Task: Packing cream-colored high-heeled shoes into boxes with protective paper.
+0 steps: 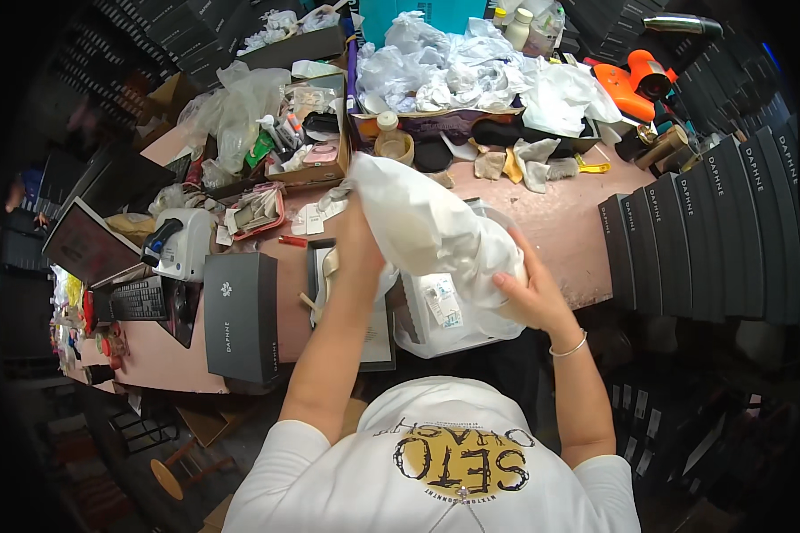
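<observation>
While both hands work above a crowded pink desk (pixel 587 235), a person holds a white cloth bag (pixel 422 226) raised over an open box (pixel 436 320) at the near edge. The right hand (pixel 529 298) cups the bag's lower end, fingers spread and pressed on the cloth, seemingly to steady its bulk; the left hand (pixel 360 235) is largely hidden against the bag's far side, so its grip cannot be told. A dark lidded box (pixel 240 315) and an open tray with a pale shoe (pixel 327 275) lie just left of the arms. Black boxes (pixel 702 244) stand in a row at the right. Crumpled white wrapping (pixel 453 62) and an orange hair dryer (pixel 636 80) crowd the far side.
</observation>
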Demonstrator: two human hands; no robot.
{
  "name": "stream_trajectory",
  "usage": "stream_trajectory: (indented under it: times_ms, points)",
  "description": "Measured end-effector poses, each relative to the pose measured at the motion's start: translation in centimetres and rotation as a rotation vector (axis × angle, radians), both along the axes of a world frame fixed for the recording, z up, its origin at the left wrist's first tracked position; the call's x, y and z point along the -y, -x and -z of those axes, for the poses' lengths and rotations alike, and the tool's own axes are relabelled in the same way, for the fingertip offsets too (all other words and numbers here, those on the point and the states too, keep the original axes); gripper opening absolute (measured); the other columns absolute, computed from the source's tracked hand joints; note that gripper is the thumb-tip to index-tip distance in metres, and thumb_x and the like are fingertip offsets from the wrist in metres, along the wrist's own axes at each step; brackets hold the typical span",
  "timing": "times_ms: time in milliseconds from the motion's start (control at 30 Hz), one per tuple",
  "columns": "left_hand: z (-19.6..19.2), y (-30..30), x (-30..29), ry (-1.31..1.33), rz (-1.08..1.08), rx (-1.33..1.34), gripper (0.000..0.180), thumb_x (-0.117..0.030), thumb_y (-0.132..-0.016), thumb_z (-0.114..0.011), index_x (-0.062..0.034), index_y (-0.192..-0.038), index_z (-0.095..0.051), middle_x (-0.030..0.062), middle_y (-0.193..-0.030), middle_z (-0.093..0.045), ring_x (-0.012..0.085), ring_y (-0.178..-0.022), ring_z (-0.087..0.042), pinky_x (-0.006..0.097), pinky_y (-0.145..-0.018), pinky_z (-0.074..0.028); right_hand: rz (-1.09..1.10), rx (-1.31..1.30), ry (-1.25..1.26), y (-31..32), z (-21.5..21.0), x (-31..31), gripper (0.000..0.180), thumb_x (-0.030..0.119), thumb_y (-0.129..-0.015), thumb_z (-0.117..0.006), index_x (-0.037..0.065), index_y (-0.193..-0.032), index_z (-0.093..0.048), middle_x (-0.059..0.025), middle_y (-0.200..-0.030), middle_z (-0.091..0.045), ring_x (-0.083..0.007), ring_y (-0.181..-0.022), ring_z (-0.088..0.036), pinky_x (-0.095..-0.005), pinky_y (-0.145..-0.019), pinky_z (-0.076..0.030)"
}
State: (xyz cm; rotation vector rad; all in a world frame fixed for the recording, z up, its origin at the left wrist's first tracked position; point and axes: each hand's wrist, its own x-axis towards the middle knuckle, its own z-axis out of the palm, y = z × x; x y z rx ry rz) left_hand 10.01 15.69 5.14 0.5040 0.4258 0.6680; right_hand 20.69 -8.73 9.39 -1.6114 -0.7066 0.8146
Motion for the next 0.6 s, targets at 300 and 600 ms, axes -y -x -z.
stream_trajectory:
  times_ms: [300, 600]
  points:
    - [-4.9, 4.0, 5.7, -1.487, -0.301, -0.375, 0.024, -0.025, -0.090, -0.052, -0.0025, -0.087, -0.058, 0.0083, -0.080, -0.058, 0.0241, -0.083, -0.062, 0.038, -0.075, -0.050, 0.368, 0.253, 0.215, -7.1, 4.5, 4.3, 0.056, 0.022, -0.081, -0.066, -0.003, -0.124, -0.040, -0.0198, -0.108, -0.057, -0.0247, -0.100, -0.057, -0.0332, -0.087, -0.044]
    - [2.9, 0.5, 5.0, -0.800, 0.634, -0.395, 0.048, -0.027, -0.090, -0.046, -0.0063, -0.133, -0.043, 0.0187, -0.124, -0.051, 0.0238, -0.118, -0.049, 0.035, -0.100, -0.038, -0.235, 0.304, 0.373, -6.6, -2.9, 6.6, 0.050, 0.028, -0.072, -0.065, 0.001, -0.113, -0.054, -0.0201, -0.100, -0.063, -0.0299, -0.092, -0.063, -0.0365, -0.081, -0.048]
